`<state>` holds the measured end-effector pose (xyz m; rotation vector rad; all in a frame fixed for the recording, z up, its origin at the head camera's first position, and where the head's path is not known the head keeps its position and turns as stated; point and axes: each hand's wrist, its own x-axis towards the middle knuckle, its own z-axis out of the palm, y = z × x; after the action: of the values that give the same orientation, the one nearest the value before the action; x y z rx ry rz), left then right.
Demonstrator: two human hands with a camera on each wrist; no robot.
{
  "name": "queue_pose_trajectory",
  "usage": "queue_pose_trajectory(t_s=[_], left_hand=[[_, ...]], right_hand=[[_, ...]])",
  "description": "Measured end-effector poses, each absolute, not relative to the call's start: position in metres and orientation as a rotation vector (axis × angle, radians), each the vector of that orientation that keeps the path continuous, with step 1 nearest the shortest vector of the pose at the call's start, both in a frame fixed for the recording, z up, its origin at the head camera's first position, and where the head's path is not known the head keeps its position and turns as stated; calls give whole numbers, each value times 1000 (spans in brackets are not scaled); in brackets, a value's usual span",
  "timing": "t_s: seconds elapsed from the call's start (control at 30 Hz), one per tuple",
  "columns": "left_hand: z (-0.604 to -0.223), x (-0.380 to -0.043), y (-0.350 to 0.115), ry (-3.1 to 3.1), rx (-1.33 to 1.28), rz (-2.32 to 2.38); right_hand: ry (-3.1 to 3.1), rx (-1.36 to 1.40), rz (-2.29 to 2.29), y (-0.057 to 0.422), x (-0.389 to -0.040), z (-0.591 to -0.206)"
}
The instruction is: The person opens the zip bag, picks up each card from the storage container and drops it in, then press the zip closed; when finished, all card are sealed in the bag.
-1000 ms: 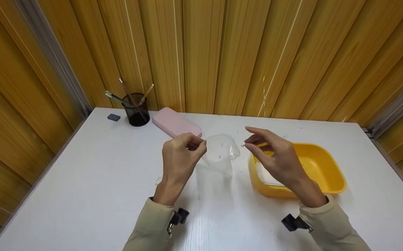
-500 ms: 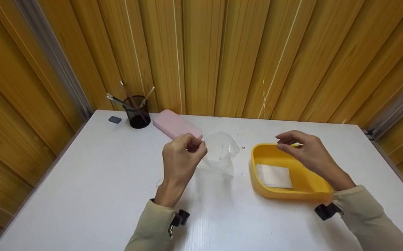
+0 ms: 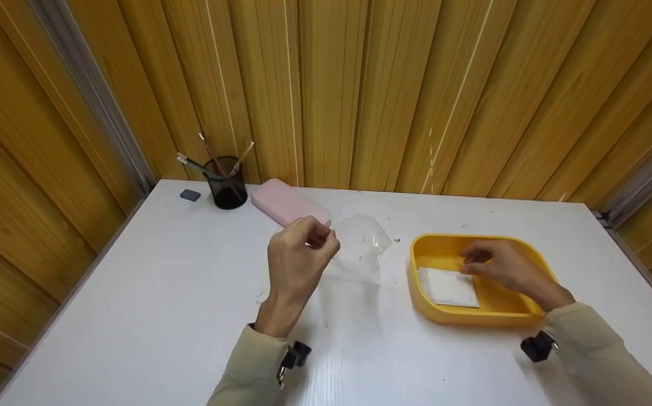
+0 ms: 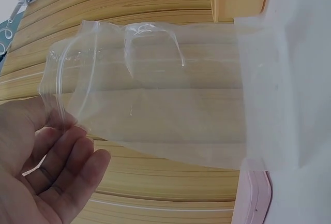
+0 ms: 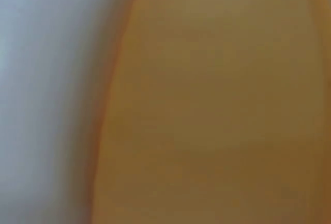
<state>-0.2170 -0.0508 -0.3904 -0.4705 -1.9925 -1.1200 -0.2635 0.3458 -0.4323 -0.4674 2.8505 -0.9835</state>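
My left hand (image 3: pixel 297 256) pinches the top edge of a clear zip-top bag (image 4: pixel 160 94) between thumb and fingers. In the left wrist view the bag stands upright, its lower end at the white tabletop. On the right, my right hand (image 3: pixel 509 268) reaches down into a yellow basin (image 3: pixel 430 310). Its fingers are loosely bent, with a gap between thumb and forefinger and nothing visible in it. Just left of those fingertips, a flat white square piece (image 3: pixel 447 287) lies inside the basin. The right wrist view is blurred and shows only the basin's wall (image 5: pixel 212 100), not the hand.
Behind the left hand lies a pink case (image 3: pixel 289 201). A black mesh cup (image 3: pixel 229 189) with several pencils stands at the back left, beside a dark eraser (image 3: pixel 190 195). Small specks (image 3: pixel 397 240) dot the table, and a wood-patterned wall rises behind it.
My right hand has moved right, away from the bag, then down into the basin, uncovering the white square piece. The left hand keeps its pinch on the bag and has hardly moved.
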Motion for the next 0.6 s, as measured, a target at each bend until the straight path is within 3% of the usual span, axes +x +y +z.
queue_pose_trajectory(t_s=[0.6], left_hand=[[-389,-217,-53,-1996,-456,-1112]], right_hand=[[2758,-361,-899,354,-264,-444]])
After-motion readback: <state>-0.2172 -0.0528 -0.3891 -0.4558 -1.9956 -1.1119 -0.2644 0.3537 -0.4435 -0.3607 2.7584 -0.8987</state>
